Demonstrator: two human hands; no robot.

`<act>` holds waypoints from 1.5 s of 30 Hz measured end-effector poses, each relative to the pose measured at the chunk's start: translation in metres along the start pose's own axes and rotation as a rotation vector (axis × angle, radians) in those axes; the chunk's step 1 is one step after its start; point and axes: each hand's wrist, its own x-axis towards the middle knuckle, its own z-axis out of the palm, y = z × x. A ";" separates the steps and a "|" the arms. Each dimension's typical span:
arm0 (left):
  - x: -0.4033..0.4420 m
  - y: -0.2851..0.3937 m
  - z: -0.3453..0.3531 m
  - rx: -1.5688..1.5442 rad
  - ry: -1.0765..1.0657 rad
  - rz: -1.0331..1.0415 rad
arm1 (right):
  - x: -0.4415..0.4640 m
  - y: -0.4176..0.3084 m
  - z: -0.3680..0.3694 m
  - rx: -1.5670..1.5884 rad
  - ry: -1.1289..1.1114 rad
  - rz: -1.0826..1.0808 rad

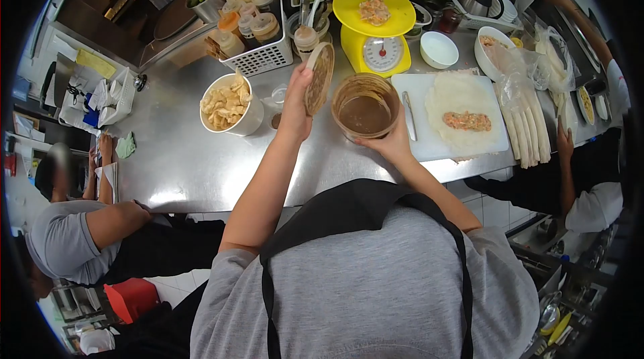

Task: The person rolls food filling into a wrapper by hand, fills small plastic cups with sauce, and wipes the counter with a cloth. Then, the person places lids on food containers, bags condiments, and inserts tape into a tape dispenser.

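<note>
My left hand [297,105] grips a round lid [320,79] by its edge, tilted on its side, its inner face smeared brown. Around the right side of a tub of brown sauce [365,114] my right hand [392,141] is wrapped; the tub's inner wall is coated with sauce. Right of it lies a white cutting board [419,141] with a knife [409,115] on its left edge. On the board a thin pale wrapper sheet [459,97] carries a strip of orange-and-white filling [467,122]. A white bucket of fried crackers [228,105] stands to the left.
Behind stands a yellow scale [376,44] with a lump of filling on its pan. A white basket of bottles [268,54] is at back left. Pale rolls [523,124] lie right of the board, near bowls [439,49]. Other people stand at both sides.
</note>
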 end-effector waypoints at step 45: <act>-0.048 -0.034 -0.025 0.987 0.135 0.445 | 0.055 -0.082 -0.047 -0.490 -0.247 -0.207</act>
